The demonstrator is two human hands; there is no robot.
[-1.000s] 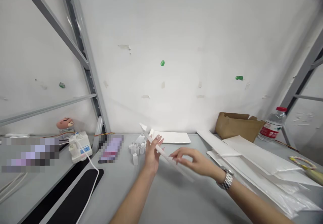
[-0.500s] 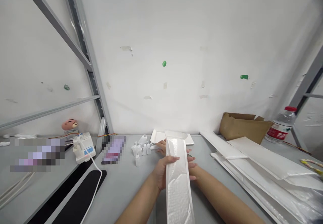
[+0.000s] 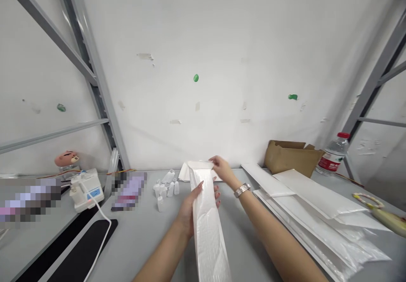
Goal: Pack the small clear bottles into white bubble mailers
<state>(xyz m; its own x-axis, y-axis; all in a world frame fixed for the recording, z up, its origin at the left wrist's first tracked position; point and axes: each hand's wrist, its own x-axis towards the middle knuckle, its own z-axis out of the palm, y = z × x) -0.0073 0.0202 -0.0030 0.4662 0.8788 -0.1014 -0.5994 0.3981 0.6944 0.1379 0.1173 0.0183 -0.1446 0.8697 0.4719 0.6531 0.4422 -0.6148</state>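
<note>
A long, narrow white bubble mailer [image 3: 207, 222] is held over the grey table with its flap end pointing toward the wall. My left hand [image 3: 189, 208] is wrapped around it, thumb on top and fingertips showing at the right side. My right hand [image 3: 223, 171], with a metal watch [image 3: 242, 190] on the wrist, pinches the right corner of the flap. Behind the mailer, partly hidden, lies another white packet [image 3: 184, 172]. Several small white plastic bottles [image 3: 160, 203] are grouped left of my hands.
A pile of white bubble mailers [image 3: 304, 205] lies at the right. Beyond it are an open cardboard box [image 3: 290, 157] and a red-capped water bottle [image 3: 333, 155]. At the left are a phone [image 3: 130, 191], a power strip [image 3: 88, 190] with a white cable, and a black mat [image 3: 82, 248].
My right hand has moved from under the mailer to its flap corner at the far end. My left hand keeps its hold. The view has shifted slightly to the right.
</note>
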